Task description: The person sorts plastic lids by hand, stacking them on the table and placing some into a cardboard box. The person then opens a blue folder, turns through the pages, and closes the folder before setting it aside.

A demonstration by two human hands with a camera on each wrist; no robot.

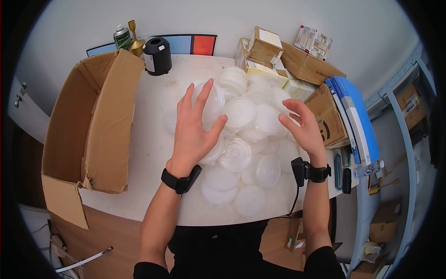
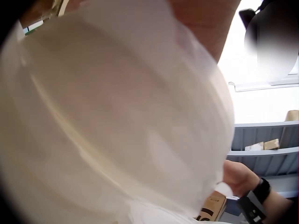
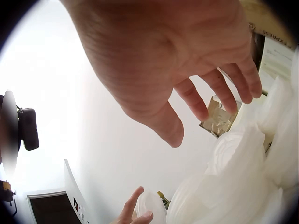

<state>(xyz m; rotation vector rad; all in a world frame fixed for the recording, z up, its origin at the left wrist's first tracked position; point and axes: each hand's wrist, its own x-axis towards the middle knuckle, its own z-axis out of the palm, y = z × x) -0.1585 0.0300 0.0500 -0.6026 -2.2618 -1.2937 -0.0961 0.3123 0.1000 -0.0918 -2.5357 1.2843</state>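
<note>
A pile of translucent plastic lids point(image 1: 236, 155), round and loosely heaped, covers the middle of the white table. My left hand point(image 1: 197, 125) is over the pile's left side, fingers spread and thumb held apart. Beside its fingers a larger round lid point(image 1: 211, 104) stands tilted; a whitish translucent round piece point(image 2: 121, 112) fills most of the left wrist view, hiding much of that hand. On the pile's right side hovers my right hand point(image 1: 304, 128), its fingers loosely bent. In the right wrist view nothing lies between its thumb and fingers, with lids point(image 3: 233, 186) below them.
An empty cardboard box point(image 1: 109, 121) stands at the left, its flap past the table edge. A black canister point(image 1: 158, 56) and a green spray can point(image 1: 122, 38) are at the back. Boxes point(image 1: 265, 46) and blue binders point(image 1: 355, 116) line the right side.
</note>
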